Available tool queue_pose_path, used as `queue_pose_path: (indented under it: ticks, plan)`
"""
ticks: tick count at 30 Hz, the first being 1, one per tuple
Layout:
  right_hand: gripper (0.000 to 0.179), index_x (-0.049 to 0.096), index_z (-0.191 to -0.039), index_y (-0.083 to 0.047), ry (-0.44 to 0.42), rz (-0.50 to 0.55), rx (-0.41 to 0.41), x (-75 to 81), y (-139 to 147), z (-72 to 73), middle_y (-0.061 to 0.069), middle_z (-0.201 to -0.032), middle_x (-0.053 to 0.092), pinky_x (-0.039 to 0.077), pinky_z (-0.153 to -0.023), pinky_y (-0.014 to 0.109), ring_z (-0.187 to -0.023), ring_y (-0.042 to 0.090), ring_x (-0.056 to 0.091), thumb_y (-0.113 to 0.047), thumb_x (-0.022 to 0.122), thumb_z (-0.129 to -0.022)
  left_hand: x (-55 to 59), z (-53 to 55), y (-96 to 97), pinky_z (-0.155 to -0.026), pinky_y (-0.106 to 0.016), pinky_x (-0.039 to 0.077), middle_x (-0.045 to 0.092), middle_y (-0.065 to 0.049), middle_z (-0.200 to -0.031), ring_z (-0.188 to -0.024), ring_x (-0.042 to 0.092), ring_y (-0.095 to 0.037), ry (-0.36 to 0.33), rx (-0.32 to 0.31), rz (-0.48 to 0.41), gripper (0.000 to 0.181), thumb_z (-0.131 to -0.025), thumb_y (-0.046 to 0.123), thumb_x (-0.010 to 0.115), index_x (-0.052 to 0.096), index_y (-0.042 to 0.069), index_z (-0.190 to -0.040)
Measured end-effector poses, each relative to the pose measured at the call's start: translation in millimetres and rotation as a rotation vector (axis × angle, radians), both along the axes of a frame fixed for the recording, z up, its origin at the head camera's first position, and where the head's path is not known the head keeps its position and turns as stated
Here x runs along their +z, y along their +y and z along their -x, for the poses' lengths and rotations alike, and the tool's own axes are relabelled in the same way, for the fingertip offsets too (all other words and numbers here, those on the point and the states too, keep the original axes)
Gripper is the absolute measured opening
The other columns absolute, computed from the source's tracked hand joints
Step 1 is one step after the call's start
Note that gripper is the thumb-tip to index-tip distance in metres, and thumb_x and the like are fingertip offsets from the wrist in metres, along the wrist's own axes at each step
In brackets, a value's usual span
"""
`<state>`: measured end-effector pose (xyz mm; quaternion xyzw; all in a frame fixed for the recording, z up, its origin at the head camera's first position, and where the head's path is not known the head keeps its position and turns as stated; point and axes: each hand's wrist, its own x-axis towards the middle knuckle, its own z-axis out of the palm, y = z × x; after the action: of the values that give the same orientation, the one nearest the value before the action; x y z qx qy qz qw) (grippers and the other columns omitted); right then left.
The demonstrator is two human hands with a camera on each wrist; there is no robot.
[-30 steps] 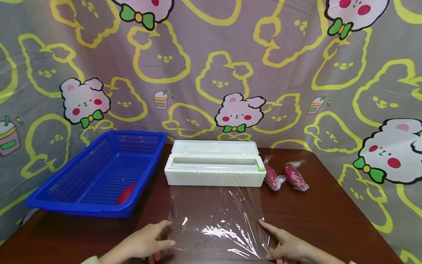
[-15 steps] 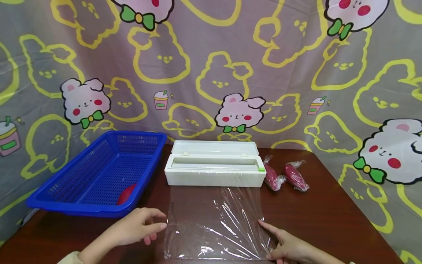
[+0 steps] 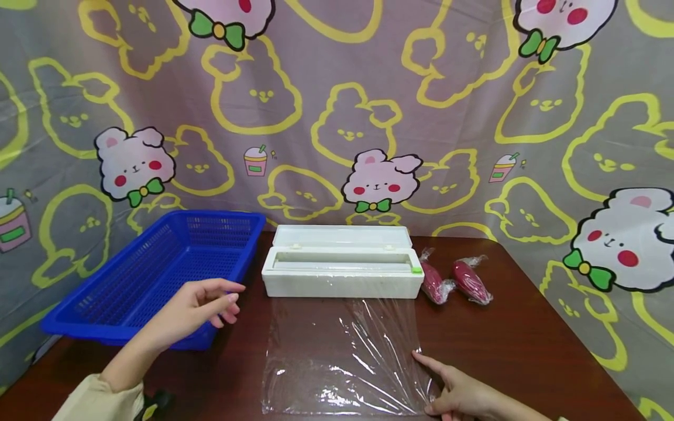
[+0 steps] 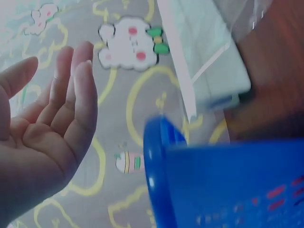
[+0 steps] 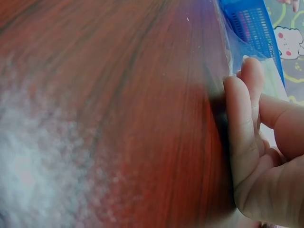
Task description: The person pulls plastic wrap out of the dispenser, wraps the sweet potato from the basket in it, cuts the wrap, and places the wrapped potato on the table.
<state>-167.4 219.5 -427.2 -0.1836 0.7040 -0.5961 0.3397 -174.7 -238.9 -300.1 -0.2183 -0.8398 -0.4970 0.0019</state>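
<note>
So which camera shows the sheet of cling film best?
The head view: the whole cling film sheet lies flat on the table. The left wrist view catches only a corner; the right wrist view shows a blurred edge.

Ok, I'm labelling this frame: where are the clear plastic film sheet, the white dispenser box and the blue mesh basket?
clear plastic film sheet (image 3: 342,351), head view, sheet's middle.
white dispenser box (image 3: 342,286), head view, front wall.
blue mesh basket (image 3: 152,257), head view, left inner wall.

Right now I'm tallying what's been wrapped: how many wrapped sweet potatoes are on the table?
2: one wrapped sweet potato beside the white dispenser's right end, another just right of it. The left hand may hide more in the blue basket.
</note>
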Motion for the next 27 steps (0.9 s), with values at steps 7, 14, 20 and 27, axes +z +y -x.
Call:
queue_pose_path:
  ticks: [7, 14, 20, 27]
  plan:
    - [0.088, 0.005, -0.137, 0.005, 0.02, 0.004, 0.016, -1.5, 0.7, 3.2, -0.003, -0.054, 0.047, 0.037, -0.04, 0.013, -0.043, 0.002, 0.046, -0.006, 0.068, -0.076, -7.4, 21.4, -24.5, -0.058, -0.033, 0.051, 0.062, -0.022, -0.09, -0.074, 0.062, -0.02, 0.119, 0.154, -0.008, 0.03, -0.088, 0.01, 0.056, 0.054, -0.01, -0.111]
    - [0.088, 0.001, -0.136, 0.008, 0.025, 0.032, 0.07, -1.6, 2.0, 4.6, -0.007, -0.055, 0.041, 0.033, -0.043, 0.013, -0.044, 0.001, 0.04, -0.003, 0.066, -0.077, -23.2, 34.1, -45.6, -0.061, -0.032, 0.051, 0.06, -0.018, -0.1, -0.081, 0.059, -0.009, 0.152, 0.215, 0.054, 0.03, -0.086, 0.009, 0.059, 0.056, -0.008, -0.11]
    - [0.087, 0.004, -0.137, 0.006, 0.026, 0.011, 0.038, -0.5, 1.2, 3.1, -0.004, -0.055, 0.043, 0.035, -0.041, 0.014, -0.044, 0.003, 0.042, -0.005, 0.067, -0.077, -27.0, 44.7, -60.9, -0.07, -0.023, 0.047, 0.059, -0.021, -0.105, -0.092, 0.056, -0.012, 0.137, 0.218, 0.181, 0.033, -0.084, 0.009, 0.062, 0.056, -0.008, -0.112]
    - [0.088, 0.005, -0.138, 0.005, -0.002, 0.003, 0.019, -1.0, 0.5, 2.3, -0.002, -0.056, 0.045, 0.037, -0.04, 0.013, -0.044, 0.003, 0.045, -0.006, 0.068, -0.077, -31.6, 53.4, -76.4, -0.074, -0.04, 0.047, 0.053, -0.027, -0.111, -0.1, 0.051, -0.039, -0.034, 0.198, 0.263, 0.043, -0.084, 0.013, 0.062, 0.05, -0.012, -0.116]
